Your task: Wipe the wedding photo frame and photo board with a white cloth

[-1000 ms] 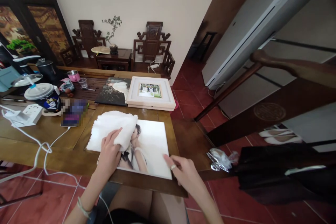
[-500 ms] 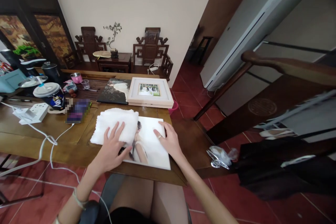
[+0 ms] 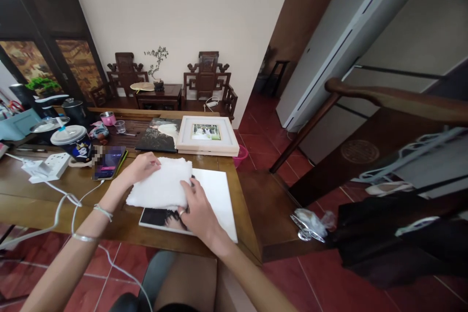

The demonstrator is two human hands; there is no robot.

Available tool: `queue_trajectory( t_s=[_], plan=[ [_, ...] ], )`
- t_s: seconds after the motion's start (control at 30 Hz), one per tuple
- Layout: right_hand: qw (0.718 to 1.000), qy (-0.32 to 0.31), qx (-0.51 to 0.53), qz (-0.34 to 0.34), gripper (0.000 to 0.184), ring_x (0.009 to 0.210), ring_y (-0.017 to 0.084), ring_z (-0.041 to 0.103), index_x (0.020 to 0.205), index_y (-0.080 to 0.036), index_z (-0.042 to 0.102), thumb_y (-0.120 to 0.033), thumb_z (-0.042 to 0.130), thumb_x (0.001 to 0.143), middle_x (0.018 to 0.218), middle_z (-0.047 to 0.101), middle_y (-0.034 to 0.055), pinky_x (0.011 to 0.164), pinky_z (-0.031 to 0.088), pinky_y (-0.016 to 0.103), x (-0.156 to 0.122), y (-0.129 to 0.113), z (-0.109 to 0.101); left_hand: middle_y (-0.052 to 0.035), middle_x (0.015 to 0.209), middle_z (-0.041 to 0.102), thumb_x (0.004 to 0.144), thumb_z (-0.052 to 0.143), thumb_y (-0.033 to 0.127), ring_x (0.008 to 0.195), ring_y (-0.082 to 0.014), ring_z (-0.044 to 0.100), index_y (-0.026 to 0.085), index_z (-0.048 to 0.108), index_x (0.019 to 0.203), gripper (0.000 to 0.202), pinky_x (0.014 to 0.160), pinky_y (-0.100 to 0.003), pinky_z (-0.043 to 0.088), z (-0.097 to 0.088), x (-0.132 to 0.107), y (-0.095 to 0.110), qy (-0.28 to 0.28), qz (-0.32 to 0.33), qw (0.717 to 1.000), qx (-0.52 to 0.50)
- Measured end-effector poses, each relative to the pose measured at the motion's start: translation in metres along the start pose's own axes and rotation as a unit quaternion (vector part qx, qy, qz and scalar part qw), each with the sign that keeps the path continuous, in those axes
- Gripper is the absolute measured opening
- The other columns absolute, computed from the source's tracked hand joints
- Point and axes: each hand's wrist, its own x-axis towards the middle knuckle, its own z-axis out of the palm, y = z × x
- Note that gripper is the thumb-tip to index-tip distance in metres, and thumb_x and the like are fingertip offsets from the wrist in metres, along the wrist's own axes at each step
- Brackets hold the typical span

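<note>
**Handling a folded, fluffy white cloth two-handed**

Grasps the cloth's right edge with the bare right hand. Touches its far left edge with bent fingers of the left hand; cannot tell whether pinching. Has it over the left part of a thin, white-edged photo panel on a brown wooden table.

Bare left hand shifts from atop the white, ragged-edged cloth to its far-left corner. Ringed right hand moves from the white rectangular photo panel, right of the cloth, to the cloth's right edge. Panel's black patch now shows, nearside of the cloth.
</note>
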Motion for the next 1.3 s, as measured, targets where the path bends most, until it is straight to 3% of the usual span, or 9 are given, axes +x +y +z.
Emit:
queue_trajectory(
  t_s=[0.17, 0.33, 0.47, 0.57, 0.73, 0.97, 1.1, 1.23, 1.3],
  plan=[
    [0.998, 0.027, 0.043, 0.02, 0.067, 0.124, 0.033, 0.047, 0.129, -0.014, 0.051, 0.002, 0.048, 0.065, 0.138, 0.036, 0.0202, 0.103, 0.044, 0.049, -0.003, 0.01, 0.001, -0.009, 0.103, 0.067, 0.096, 0.043, 0.028, 0.093, -0.0196, 0.065, 0.018, 0.067, 0.098, 0.026, 0.084, -0.031, 0.049, -0.011, 0.01, 0.022, 0.0, 0.062, 0.998, 0.033],
    [0.995, 0.073, 0.064, 0.031, 0.059, 0.113, 0.03, 0.051, 0.118, -0.019, 0.058, 0.001, 0.048, 0.063, 0.128, 0.038, 0.0146, 0.099, 0.047, 0.045, -0.014, 0.007, 0.001, -0.0127, 0.097, 0.072, 0.096, 0.043, 0.025, 0.087, -0.0259, 0.069, 0.017, 0.067, 0.105, 0.026, 0.078, -0.038, 0.051, -0.014, 0.005, 0.04, 0.013, 0.061, 0.994, 0.091],
    [0.997, 0.057, 0.033, 0.026, 0.055, 0.1, 0.028, 0.05, 0.112, -0.018, 0.058, 0.0, 0.052, 0.06, 0.119, 0.039, 0.0136, 0.092, 0.048, 0.046, -0.023, 0.005, -0.005, -0.0122, 0.122, 0.068, 0.099, 0.04, 0.023, 0.12, -0.0276, 0.059, 0.017, 0.066, 0.105, 0.028, 0.09, -0.04, 0.05, -0.015, -0.013, 0.045, 0.03, 0.132, 0.985, 0.107],
    [1.0, 0.024, 0.007, -0.001, 0.042, 0.108, 0.032, 0.045, 0.108, -0.019, 0.059, -0.012, 0.065, 0.067, 0.117, 0.042, 0.0134, 0.094, 0.045, 0.05, -0.022, 0.006, -0.017, -0.0113, 0.129, 0.064, 0.099, 0.037, 0.02, 0.128, -0.026, 0.052, 0.017, 0.064, 0.105, 0.027, 0.094, -0.04, 0.049, -0.014, -0.027, 0.049, 0.06, 0.186, 0.975, 0.102],
    [0.996, -0.007, 0.093, -0.002, 0.009, 0.12, 0.028, 0.043, 0.094, -0.021, 0.06, -0.026, 0.056, 0.087, 0.119, 0.05, 0.0117, 0.105, 0.036, 0.048, 0.004, 0.024, -0.035, -0.0147, 0.117, 0.064, 0.099, 0.034, 0.032, 0.113, -0.0252, 0.057, 0.017, 0.055, 0.103, 0.026, 0.1, -0.044, 0.042, -0.006, -0.014, 0.043, 0.006, 0.064, 0.996, -0.056],
    [0.991, -0.058, 0.122, -0.006, 0.055, 0.133, 0.028, 0.039, 0.129, -0.02, 0.047, -0.019, 0.061, 0.076, 0.14, 0.047, 0.0146, 0.111, 0.031, 0.05, 0.028, 0.044, -0.035, -0.0024, 0.079, 0.061, 0.095, 0.03, 0.047, 0.075, -0.0164, 0.057, 0.019, 0.049, 0.082, 0.037, 0.07, -0.027, 0.049, 0.011, 0.034, 0.02, -0.076, 0.017, 0.987, -0.139],
    [0.986, -0.064, 0.157, -0.004, 0.07, 0.133, 0.029, 0.038, 0.135, -0.021, 0.042, -0.027, 0.071, 0.071, 0.141, 0.046, 0.0155, 0.111, 0.03, 0.05, 0.041, 0.05, -0.045, -0.0013, 0.075, 0.055, 0.094, 0.031, 0.047, 0.07, -0.0153, 0.051, 0.018, 0.049, 0.079, 0.037, 0.067, -0.026, 0.044, -0.006, 0.037, 0.038, -0.064, 0.032, 0.987, -0.141],
    [0.972, -0.059, 0.225, -0.024, 0.053, 0.13, 0.026, 0.043, 0.118, -0.023, 0.05, -0.043, 0.072, 0.074, 0.138, 0.048, 0.0122, 0.108, 0.032, 0.046, 0.075, 0.049, -0.051, -0.0029, 0.078, 0.058, 0.093, 0.039, 0.04, 0.07, -0.0156, 0.05, 0.017, 0.053, 0.082, 0.029, 0.069, -0.027, 0.04, -0.037, 0.032, 0.071, -0.056, 0.074, 0.988, -0.123],
    [0.959, -0.086, 0.265, -0.053, 0.045, 0.116, 0.024, 0.053, 0.102, -0.023, 0.054, -0.049, 0.073, 0.072, 0.122, 0.058, 0.0086, 0.1, 0.04, 0.041, 0.092, 0.045, -0.05, -0.0036, 0.079, 0.061, 0.094, 0.041, 0.037, 0.07, -0.0153, 0.052, 0.016, 0.057, 0.085, 0.027, 0.069, -0.027, 0.039, -0.051, 0.029, 0.084, -0.065, 0.103, 0.987, -0.109]
  ],
)
